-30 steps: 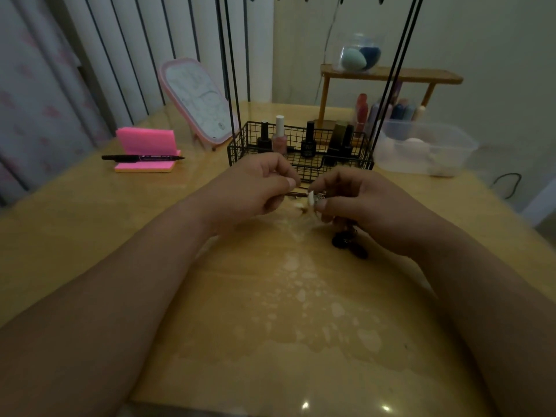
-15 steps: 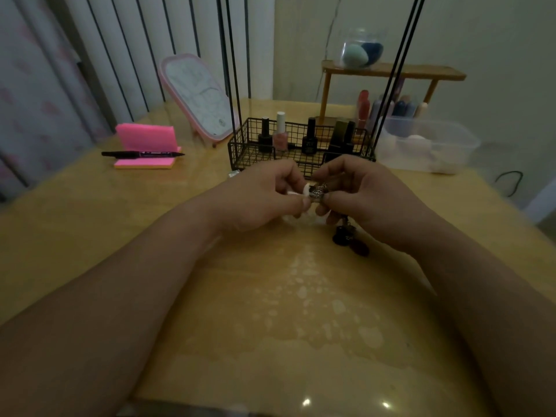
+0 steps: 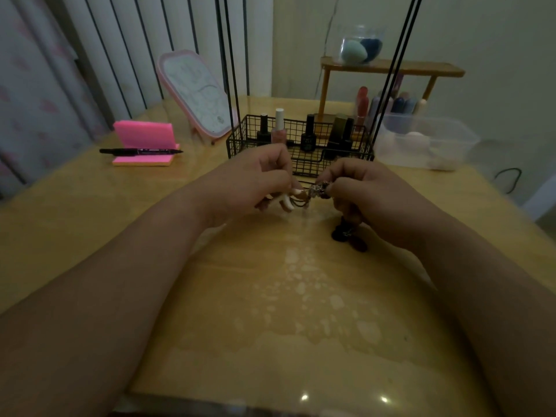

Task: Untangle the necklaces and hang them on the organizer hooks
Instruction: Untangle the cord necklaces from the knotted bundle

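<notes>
Left hand [image 3: 255, 182] – fingers curled, pinching necklaces [image 3: 316, 191] from 9 o'clock side. Right hand [image 3: 367, 200] pinches same knot from 3 o'clock; dark beads [image 3: 350, 237] hang at its 6 o'clock. Knot held just above table [image 3: 270, 311] – basket [image 3: 246, 149] close at 12 o'clock.

The pale wooden table [image 3: 90, 224] had a glossy top with whitish patches across its middle. At far left lay 1 pink notepad [image 3: 143, 160], a black marker [image 3: 141, 151] across it. Beside it, toward the centre, a pink-framed mirror [image 3: 195, 94] stood tilted back. A black wire basket [image 3: 240, 145] sat at far centre, with a wooden shelf riser [image 3: 391, 67] behind it and a clear plastic tub [image 3: 427, 145] to its right. Dark necklace beads [image 3: 349, 236] rested nearer, right of centre.
</notes>
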`<state>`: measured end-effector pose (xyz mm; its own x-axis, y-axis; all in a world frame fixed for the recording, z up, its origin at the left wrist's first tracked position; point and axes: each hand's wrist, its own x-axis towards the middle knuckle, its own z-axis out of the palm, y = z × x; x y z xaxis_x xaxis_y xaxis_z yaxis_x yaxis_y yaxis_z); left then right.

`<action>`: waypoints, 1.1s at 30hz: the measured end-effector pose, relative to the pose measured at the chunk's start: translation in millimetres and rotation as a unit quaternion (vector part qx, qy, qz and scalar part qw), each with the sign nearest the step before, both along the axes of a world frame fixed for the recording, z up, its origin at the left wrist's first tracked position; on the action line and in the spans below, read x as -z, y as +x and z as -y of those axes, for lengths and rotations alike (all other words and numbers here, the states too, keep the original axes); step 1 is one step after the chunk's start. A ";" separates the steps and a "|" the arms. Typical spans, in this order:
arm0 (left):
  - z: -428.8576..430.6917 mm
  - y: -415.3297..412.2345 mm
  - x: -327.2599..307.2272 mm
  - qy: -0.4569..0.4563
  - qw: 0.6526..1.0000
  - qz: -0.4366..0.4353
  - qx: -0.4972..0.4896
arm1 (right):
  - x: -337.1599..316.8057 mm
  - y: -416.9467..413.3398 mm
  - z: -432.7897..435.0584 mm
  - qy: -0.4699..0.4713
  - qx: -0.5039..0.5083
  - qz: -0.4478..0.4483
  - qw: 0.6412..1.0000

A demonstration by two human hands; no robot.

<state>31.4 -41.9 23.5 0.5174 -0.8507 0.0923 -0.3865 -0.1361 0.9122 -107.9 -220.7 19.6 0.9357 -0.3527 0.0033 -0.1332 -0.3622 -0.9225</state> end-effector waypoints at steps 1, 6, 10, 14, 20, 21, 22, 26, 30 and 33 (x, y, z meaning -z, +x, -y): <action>0.6 0.0 -0.3 -0.006 1.000 -0.016 0.000 | -0.4 0.3 0.9 0.027 -0.002 -0.001 1.000; 0.9 2.5 -0.9 -0.007 0.997 -0.078 0.001 | -3.2 -0.5 4.3 0.096 -0.008 0.001 0.995; -0.7 0.4 0.2 0.051 0.998 -0.012 0.016 | -3.8 -1.5 4.6 0.109 -0.025 -0.002 0.994; 1.0 -5.9 2.1 0.082 0.994 0.043 0.057 | -4.3 -2.1 3.4 0.127 -0.042 0.020 0.991; 5.6 -13.1 3.3 0.066 0.992 0.078 0.078 | -1.6 -0.1 3.7 0.111 -0.045 0.033 0.992; 4.4 -10.7 2.7 0.050 0.993 0.078 0.066 | -1.5 -0.4 5.1 0.104 -0.041 0.028 0.993; 3.1 -8.1 1.9 0.036 0.995 0.077 0.056 | -1.7 -0.8 6.7 0.097 -0.038 0.024 0.994; 0.8 -1.0 0.1 -0.002 0.999 -0.008 0.045 | -2.2 -2.5 10.5 0.093 -0.045 0.002 0.995; 0.4 0.7 1.4 -0.015 0.996 -0.069 0.062 | -4.3 -4.4 9.5 0.103 -0.083 -0.013 0.991; -0.3 -0.8 0.6 -0.017 0.996 -0.067 0.060 | -7.8 -7.7 7.6 0.080 -0.117 -0.017 0.990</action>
